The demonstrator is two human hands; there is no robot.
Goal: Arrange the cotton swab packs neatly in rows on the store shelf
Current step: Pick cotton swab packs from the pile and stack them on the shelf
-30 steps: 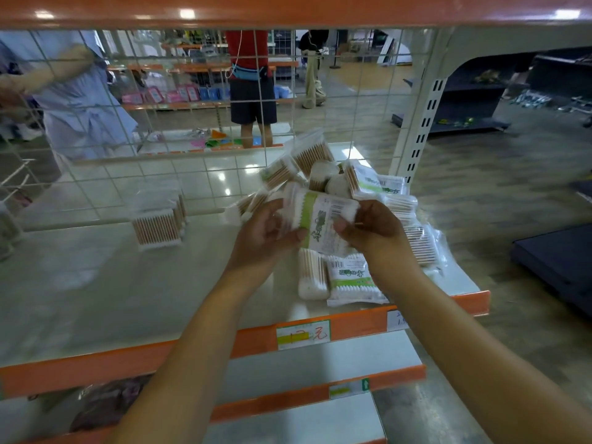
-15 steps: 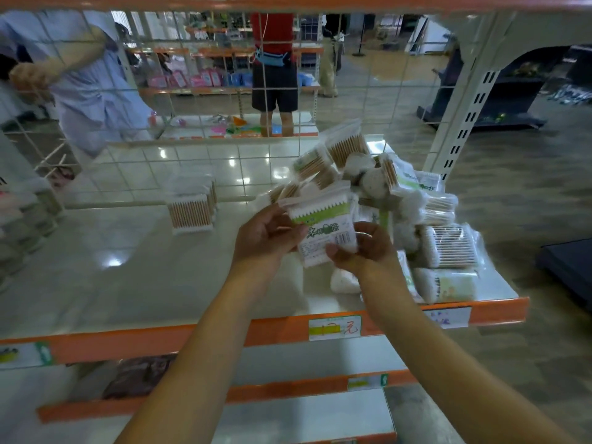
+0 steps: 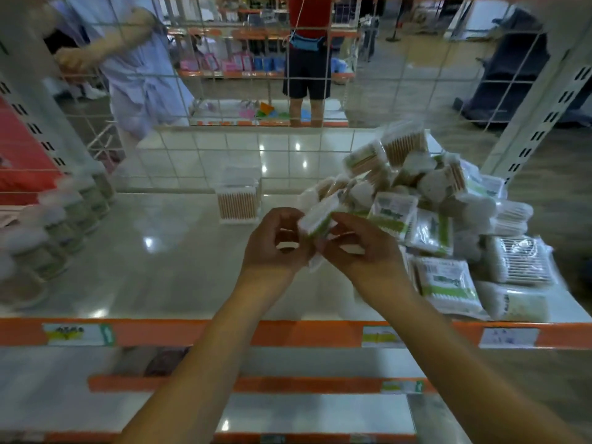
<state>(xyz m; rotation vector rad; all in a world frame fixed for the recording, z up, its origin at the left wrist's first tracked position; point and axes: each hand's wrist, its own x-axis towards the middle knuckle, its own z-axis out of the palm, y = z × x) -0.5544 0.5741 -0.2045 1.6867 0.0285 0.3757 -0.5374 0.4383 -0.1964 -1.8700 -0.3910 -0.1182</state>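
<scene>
Both my hands hold one cotton swab pack (image 3: pixel 320 214), white with a green stripe, above the middle of the white shelf (image 3: pixel 160 270). My left hand (image 3: pixel 275 241) grips its left side and my right hand (image 3: pixel 358 245) grips its right side, fingers curled. A loose pile of swab packs (image 3: pixel 448 219) covers the shelf's right part. One clear box of wooden swabs (image 3: pixel 238 203) stands upright near the back grid. A row of round swab jars (image 3: pixel 61 225) lines the left end.
A white wire grid (image 3: pixel 288 149) closes the shelf's back. The front edge is an orange rail (image 3: pixel 224 333) with price tags, with lower shelves beneath. Behind the grid stand two people (image 3: pixel 307 59) and other shelving. A perforated upright (image 3: pixel 541 123) rises at the right.
The view has swung left, so the jars at the left now show. The pack in my hands has turned from label-up to edge-on and moved slightly left of the pile.
</scene>
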